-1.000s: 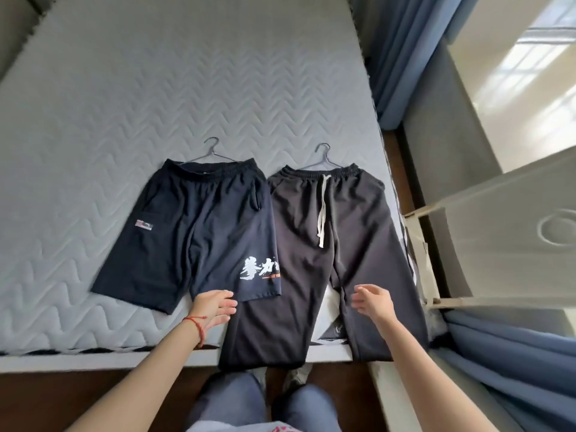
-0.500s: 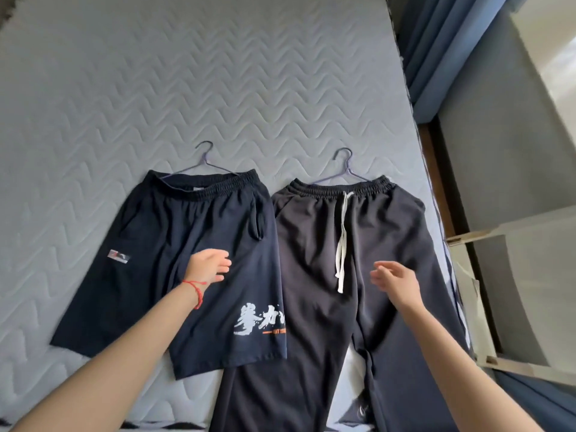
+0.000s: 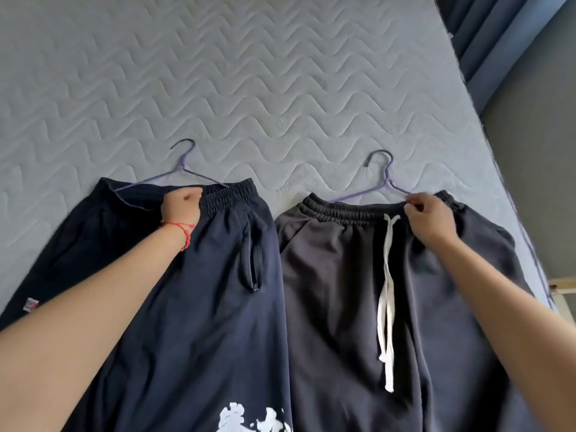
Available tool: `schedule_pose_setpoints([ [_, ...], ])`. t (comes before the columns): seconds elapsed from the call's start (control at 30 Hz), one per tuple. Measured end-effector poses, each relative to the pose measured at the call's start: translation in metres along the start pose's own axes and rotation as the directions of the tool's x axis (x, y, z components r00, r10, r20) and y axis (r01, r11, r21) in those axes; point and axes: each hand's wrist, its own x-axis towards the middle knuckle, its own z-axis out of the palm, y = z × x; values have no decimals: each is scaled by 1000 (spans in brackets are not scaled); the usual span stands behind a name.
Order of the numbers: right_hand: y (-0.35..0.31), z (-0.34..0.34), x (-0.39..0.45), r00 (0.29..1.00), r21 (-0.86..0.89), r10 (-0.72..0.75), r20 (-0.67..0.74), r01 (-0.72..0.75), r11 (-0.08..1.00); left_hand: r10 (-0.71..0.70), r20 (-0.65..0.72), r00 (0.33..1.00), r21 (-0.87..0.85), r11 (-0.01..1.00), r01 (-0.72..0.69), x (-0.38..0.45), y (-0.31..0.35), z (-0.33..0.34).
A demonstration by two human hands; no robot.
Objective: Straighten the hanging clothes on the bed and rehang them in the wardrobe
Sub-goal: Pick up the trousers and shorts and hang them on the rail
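Navy shorts (image 3: 187,291) with white lettering lie flat on the bed (image 3: 249,88), on a purple wire hanger (image 3: 184,163). Beside them on the right lie dark grey trousers (image 3: 336,291) with a white drawstring (image 3: 386,291), on a second purple hanger (image 3: 381,173). My left hand (image 3: 182,207), with a red string at the wrist, grips the waistband of the shorts in a fist. My right hand (image 3: 428,216) pinches the trousers' waistband right of the drawstring, at the hanger's right arm.
The quilted grey mattress stretches far beyond the clothes. Blue curtains (image 3: 486,42) hang at the upper right, with a grey wall (image 3: 536,182) below them. A pale wooden edge (image 3: 564,285) shows at the right border.
Both hands moved up from the middle of the garments to the waistbands and took hold of them. The view came closer to the bed.
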Motion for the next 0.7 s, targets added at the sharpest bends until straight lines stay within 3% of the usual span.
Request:
schedule_pose_setpoints([
  [0.13, 16, 23, 22, 994, -288, -103, -30, 90, 953, 12, -117, 993, 152, 988, 6, 34, 7, 22],
  [0.27, 36, 54, 14, 936, -386, -275, -219, 176, 906, -112, -128, 985, 200, 970, 136, 62, 9, 44],
  [0.43, 39, 60, 20, 914, -424, -292, -282, 154, 892, -233, -138, 963, 186, 949, 256, 75, 0, 56],
  [0.53, 39, 60, 22, 938, -426, -259, -229, 143, 894, -266, -102, 958, 60, 960, 273, 74, -4, 49],
  [0.7, 24, 40, 26, 987, -389, -142, -70, 104, 915, -178, -7, 984, -212, 962, 173, 43, 0, 25],
])
